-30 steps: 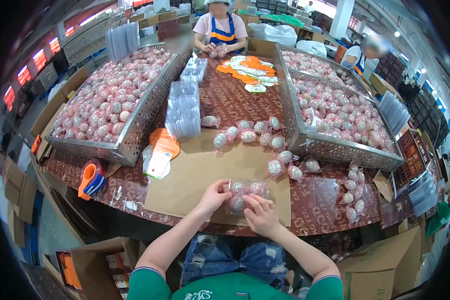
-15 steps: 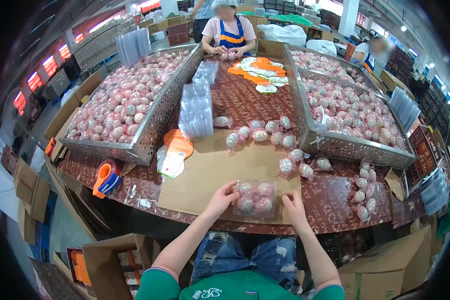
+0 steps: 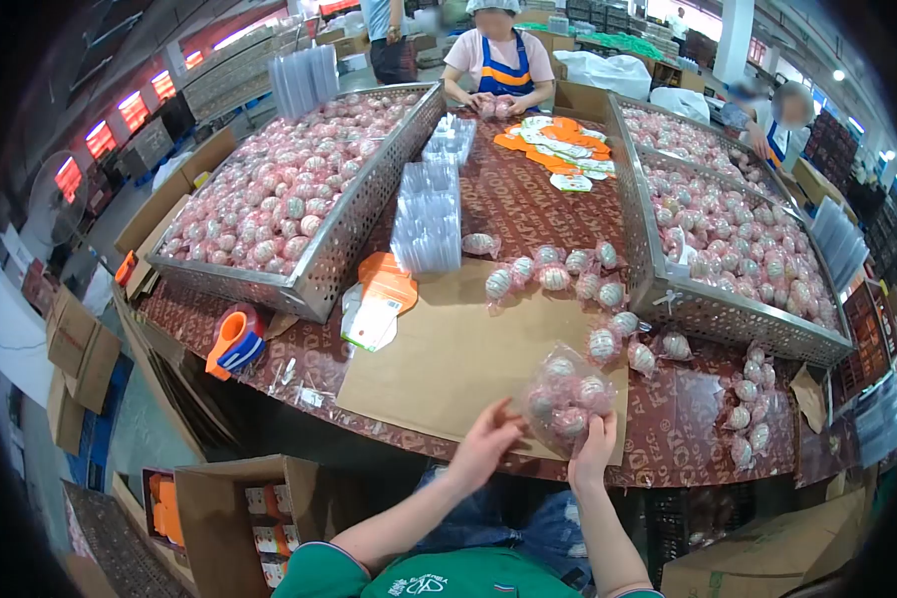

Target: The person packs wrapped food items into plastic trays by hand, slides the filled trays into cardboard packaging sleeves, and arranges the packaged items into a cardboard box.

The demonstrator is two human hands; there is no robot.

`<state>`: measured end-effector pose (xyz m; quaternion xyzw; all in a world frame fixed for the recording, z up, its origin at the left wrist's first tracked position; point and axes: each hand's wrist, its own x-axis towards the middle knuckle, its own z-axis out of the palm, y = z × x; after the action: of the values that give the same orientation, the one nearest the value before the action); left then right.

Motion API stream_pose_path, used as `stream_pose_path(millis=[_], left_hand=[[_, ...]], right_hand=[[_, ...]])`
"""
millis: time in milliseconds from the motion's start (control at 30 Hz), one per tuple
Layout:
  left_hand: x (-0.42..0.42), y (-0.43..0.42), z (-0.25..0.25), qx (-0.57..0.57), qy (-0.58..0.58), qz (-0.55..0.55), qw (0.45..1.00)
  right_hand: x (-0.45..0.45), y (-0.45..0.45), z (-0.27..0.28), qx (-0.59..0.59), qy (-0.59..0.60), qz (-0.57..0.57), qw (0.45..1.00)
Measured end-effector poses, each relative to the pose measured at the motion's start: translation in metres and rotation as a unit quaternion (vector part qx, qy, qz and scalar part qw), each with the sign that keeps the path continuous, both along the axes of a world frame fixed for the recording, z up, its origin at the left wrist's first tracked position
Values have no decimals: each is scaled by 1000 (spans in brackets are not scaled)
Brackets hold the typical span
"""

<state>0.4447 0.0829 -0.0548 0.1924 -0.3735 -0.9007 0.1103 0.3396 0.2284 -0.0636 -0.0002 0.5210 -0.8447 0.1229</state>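
Observation:
A clear plastic pack [image 3: 566,399] of several round, pink-wrapped pieces is tilted above the brown cardboard sheet [image 3: 419,369]. My right hand [image 3: 594,453] pinches its lower right edge. At the pack's lower left is my left hand [image 3: 490,439], fingers apart and curved, close to the plastic. Loose wrapped pieces [image 3: 553,277] lie in a bent row along the sheet's upper right. Orange and white cards [image 3: 387,289] lie at its upper left, beside a stack of clear plastic trays [image 3: 427,219].
Metal bins full of wrapped pieces stand left [image 3: 314,284] and right [image 3: 738,324]. An orange and blue tape dispenser [image 3: 235,341] sits at the table's left edge. A co-worker [image 3: 503,70] handles pieces across the table. An open carton [image 3: 219,518] is below left.
The pack has turned, tilted up and moved right. My right hand has taken hold of its edge, and my left hand has come off its left side. The camera view has shifted.

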Motion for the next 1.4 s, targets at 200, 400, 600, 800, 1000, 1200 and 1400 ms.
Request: stream_pose_path(millis=[200, 400, 600, 800, 1000, 1200, 1400], left_hand=[[-17, 19, 11, -40, -38, 105, 993], [-21, -1, 37, -295, -89, 0, 951], [5, -50, 175, -282, 221, 49, 932], [7, -9, 268, -122, 572, -163, 795], [-14, 7, 284, 7, 682, -263, 682], [-6, 1, 278, -19, 648, -260, 716], [5, -33, 254, -85, 631, -239, 733]], right_hand=[[26, -23, 22, 16, 57, -12, 998], [-6, -3, 26, 12, 37, -16, 999], [-31, 30, 15, 39, 33, -27, 998], [-35, 31, 6, 64, 41, -12, 997], [-30, 29, 16, 80, 49, -17, 995], [-34, 32, 3, 74, 70, -6, 995], [-36, 41, -9, 89, 60, -3, 994]])
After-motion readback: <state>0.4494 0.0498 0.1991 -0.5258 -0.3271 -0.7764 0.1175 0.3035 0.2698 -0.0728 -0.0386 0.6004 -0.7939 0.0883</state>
